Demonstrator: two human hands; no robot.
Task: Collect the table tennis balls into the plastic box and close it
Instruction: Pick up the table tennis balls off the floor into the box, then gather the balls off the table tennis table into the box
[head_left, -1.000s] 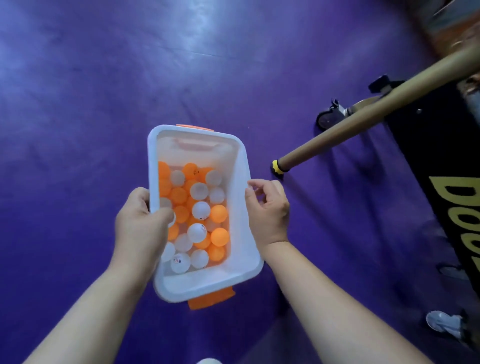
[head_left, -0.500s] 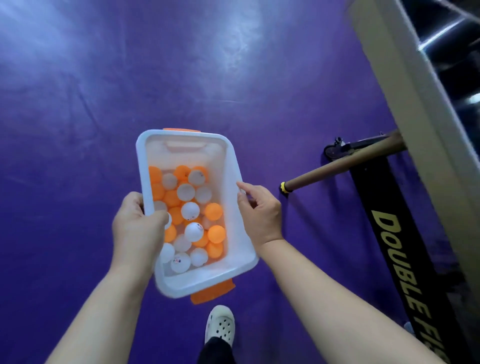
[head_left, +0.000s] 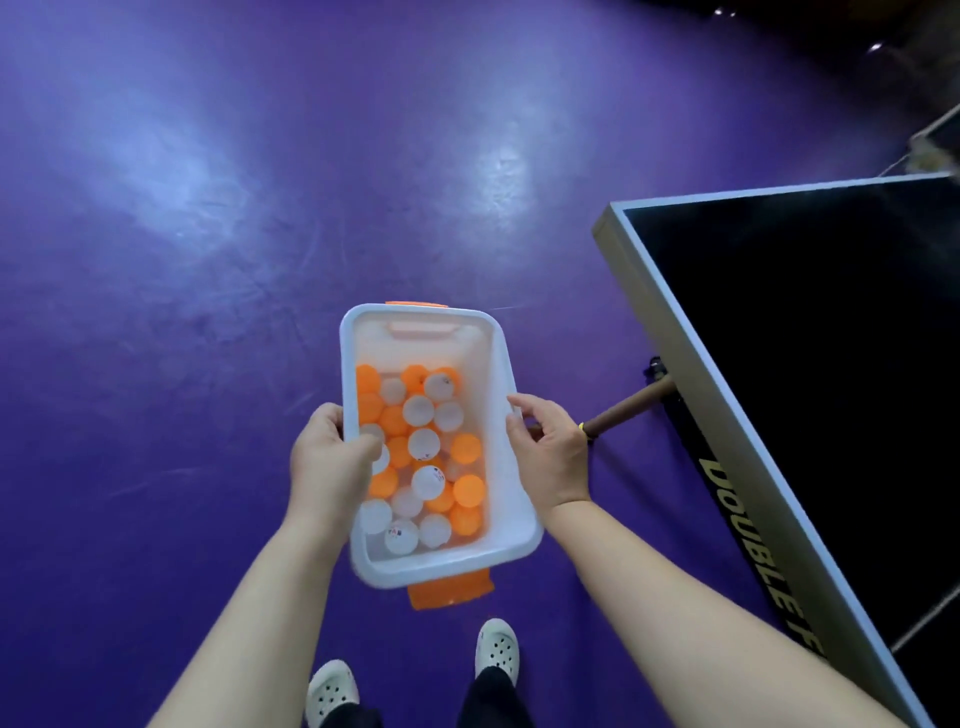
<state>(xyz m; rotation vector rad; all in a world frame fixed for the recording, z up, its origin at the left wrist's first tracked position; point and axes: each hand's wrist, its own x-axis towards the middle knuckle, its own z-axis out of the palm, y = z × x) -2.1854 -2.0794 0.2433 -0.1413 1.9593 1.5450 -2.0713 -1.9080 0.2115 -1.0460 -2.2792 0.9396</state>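
We hold the plastic box (head_left: 511, 452) mid-air over the floor w/ left hand (head_left: 332, 462) & right hand (head_left: 553, 457) fingers clamped on its long rims; balls (head_left: 423, 457) light, prob. roll, so keep level.

Single view: head-worn wide-angle camera, looking forward and steeply down from standing height. Close range on both hands and plastic box (head_left: 498, 364) at frame centre. Near edge: shoes (head_left: 497, 647), directly below lens. Purple floor (head_left: 182, 234) fills left and far field. Table tennis table (head_left: 805, 364) corner enters at right. Straight edges bow toward frame borders.
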